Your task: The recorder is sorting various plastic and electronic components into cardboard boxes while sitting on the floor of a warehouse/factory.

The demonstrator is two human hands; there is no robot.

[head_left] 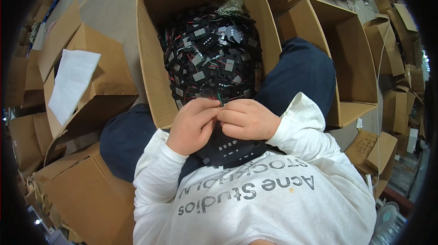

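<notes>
My left hand (194, 124) and my right hand (248, 119) meet at the near edge of a large cardboard box (146, 58), fingertips pinched together. Thin red and green wires (219, 97) poke out just above the fingertips; what exactly each pinch holds is mostly hidden by the fingers. Right below the hands, against my lap, rests a black plastic part (235, 150) with rows of small holes. Inside the box lies a heap of black plastic parts (207, 46) with silvery metal plates and coloured wires. A tangle of pale wire (232, 7) sits at its far end.
Right of my knee stands another open cardboard box (351, 58). On the left, a cardboard box (109, 69) has a white sheet (75, 80) over its edge. A closed-looking carton (91, 195) lies near left. More boxes (388, 44) line the right side.
</notes>
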